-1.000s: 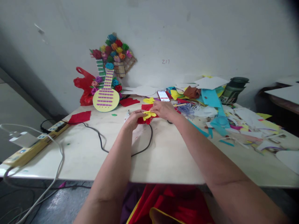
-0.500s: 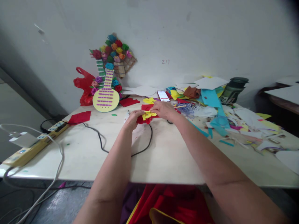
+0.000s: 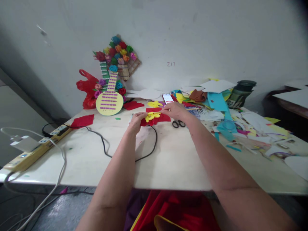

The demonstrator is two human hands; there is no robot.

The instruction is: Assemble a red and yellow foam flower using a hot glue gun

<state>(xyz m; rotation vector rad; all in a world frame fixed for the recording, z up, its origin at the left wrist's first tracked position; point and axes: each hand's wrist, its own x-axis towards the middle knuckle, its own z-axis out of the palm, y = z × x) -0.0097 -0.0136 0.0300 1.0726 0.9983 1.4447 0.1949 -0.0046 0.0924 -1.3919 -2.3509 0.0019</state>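
Crumpled yellow paper (image 3: 152,116) lies over red paper (image 3: 165,118) near the middle of the table. My left hand (image 3: 137,120) is closed at the paper's left edge, its fingertips pinching the yellow piece. At the right, my right hand (image 3: 174,110) is closed in a pinch on a thin pale stick (image 3: 158,112). The stick points left and its end meets the top of the yellow paper; whether it touches I cannot tell. Black-handled scissors (image 3: 178,124) rest just below my right hand, their blades hidden.
A phone (image 3: 167,98) stands behind my hands. Paper scraps (image 3: 255,134) and a dark bottle (image 3: 241,93) are at the right. A paper-flower guitar (image 3: 109,104) leans at the left, beside a red bag (image 3: 88,89). A black cable (image 3: 156,141) and a power strip (image 3: 26,158) lie nearer.
My right hand has drawn back to the right off the yellow paper and now points the stick left at it. The scissors have come into view. My left hand stays about where it was.
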